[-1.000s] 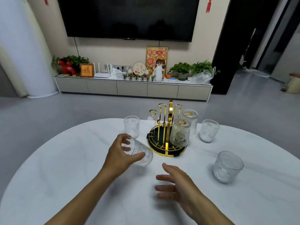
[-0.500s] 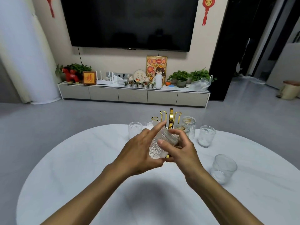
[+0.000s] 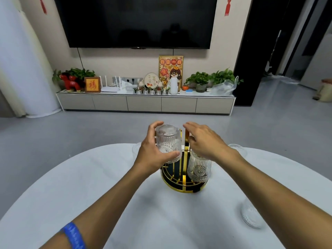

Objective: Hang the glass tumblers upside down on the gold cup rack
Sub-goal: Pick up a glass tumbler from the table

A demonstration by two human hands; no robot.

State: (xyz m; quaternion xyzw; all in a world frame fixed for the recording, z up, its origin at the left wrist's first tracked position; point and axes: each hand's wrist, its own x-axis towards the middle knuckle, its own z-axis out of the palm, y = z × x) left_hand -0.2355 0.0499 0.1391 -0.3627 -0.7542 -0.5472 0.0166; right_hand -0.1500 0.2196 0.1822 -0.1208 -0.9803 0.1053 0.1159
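From here my right hand (image 3: 204,141) covers the upper arms of the gold cup rack (image 3: 183,182), so I cannot tell which hook carries the hanging tumbler (image 3: 199,168), whose top is hidden under my palm. My left hand (image 3: 152,155) hides the near side of the raised tumbler (image 3: 168,142), and whether it sits on a hook I cannot tell. Two tumblers behind my hands show only as slivers: one rim at left (image 3: 136,150), one at right (image 3: 238,150). The tumbler at lower right (image 3: 250,216) is smeared. The table (image 3: 71,186) runs off the bottom edge.
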